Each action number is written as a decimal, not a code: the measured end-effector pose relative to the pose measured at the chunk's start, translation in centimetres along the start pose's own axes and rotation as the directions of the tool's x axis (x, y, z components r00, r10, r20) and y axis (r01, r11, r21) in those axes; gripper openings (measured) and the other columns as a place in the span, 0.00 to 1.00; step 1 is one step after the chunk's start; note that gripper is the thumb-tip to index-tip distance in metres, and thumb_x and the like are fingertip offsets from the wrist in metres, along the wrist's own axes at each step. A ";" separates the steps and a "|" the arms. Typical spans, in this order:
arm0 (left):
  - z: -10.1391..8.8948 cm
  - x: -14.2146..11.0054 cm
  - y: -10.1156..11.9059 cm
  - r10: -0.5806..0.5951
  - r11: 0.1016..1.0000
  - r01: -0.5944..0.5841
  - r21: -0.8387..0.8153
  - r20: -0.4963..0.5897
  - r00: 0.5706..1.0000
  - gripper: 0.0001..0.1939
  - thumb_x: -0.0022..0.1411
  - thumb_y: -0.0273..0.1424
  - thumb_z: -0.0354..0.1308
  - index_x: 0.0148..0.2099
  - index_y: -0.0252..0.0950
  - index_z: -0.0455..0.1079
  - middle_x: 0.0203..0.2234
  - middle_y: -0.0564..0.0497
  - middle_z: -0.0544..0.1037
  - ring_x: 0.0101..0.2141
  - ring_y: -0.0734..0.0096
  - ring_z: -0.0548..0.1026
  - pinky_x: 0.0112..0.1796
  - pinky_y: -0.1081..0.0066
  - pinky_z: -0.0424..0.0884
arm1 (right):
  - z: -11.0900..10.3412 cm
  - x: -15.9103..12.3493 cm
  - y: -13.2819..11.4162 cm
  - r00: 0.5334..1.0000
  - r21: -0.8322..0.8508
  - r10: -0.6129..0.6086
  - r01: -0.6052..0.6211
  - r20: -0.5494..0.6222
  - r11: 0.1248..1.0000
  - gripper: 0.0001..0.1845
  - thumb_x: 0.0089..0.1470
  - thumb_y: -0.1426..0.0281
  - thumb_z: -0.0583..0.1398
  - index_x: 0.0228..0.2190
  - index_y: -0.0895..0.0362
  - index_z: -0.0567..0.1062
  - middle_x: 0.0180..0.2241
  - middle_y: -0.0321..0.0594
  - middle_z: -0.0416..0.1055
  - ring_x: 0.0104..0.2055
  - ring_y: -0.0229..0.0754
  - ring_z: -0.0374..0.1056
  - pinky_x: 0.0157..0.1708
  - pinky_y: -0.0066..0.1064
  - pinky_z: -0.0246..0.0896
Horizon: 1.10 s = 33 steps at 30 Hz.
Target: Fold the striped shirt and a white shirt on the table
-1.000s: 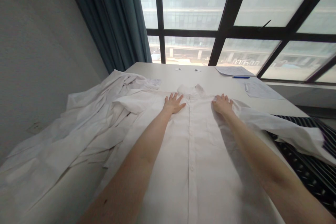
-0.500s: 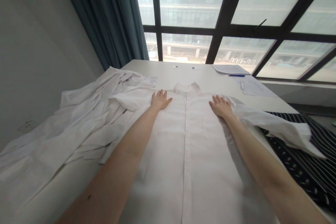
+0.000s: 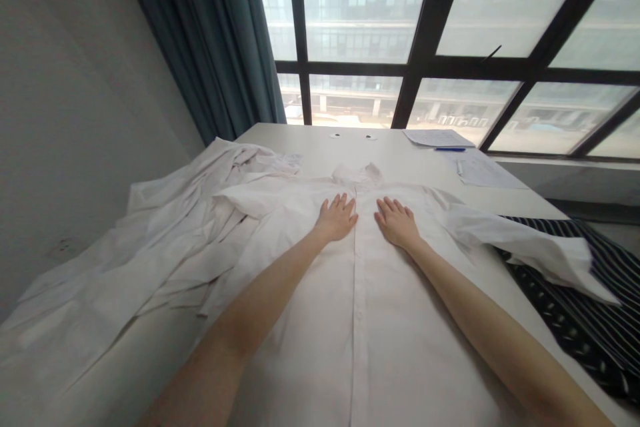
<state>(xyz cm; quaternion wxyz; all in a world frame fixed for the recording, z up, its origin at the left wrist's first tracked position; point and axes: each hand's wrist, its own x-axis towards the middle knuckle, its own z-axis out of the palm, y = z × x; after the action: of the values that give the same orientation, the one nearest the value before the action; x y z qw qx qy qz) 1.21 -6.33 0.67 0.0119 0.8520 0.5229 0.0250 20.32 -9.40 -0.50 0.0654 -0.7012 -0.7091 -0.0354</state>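
Observation:
A white button-front shirt [image 3: 325, 307] lies spread face up on the table, its collar [image 3: 357, 174] toward the window. My left hand [image 3: 337, 218] rests flat on the chest, just left of the button line, fingers apart. Across that line my right hand [image 3: 396, 221] also lies flat on the cloth, palm down and fingers outstretched. Neither hand holds anything. The right-hand sleeve [image 3: 530, 240] stretches out past the table's edge, over a black striped cloth. On the other side, the left sleeve meets a heap of white clothes.
The white clothes [image 3: 165, 233] cover the table's left side. Papers [image 3: 435, 138] and a blue pen [image 3: 450, 149] lie at the far right of the white table [image 3: 310, 153]. Black striped cloth [image 3: 595, 293] is at the right. A curtain [image 3: 215, 47] hangs by the window.
My hands first spread apart toward the shoulders, then came inward and nearer to me, beside the button line. The shirt stays spread in place.

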 end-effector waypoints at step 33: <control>-0.2 -2.8 0.7 0.101 0.992 -0.110 -0.067 -0.121 0.987 0.26 0.71 0.38 0.42 0.67 0.36 0.54 0.66 0.45 0.58 0.65 0.61 0.55 0.62 0.55 0.52 | -0.4 -0.1 1.4 0.899 0.191 -0.417 0.436 -0.133 0.880 0.22 0.64 0.67 0.50 0.56 0.56 0.70 0.59 0.44 0.67 0.61 0.46 0.60 0.59 0.40 0.55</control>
<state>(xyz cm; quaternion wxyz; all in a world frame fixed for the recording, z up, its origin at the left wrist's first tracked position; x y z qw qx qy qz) 0.61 -9.12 0.82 0.0113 0.8744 0.4756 0.0950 21.76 -9.51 -0.18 0.1628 -0.5144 -0.8420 -0.0023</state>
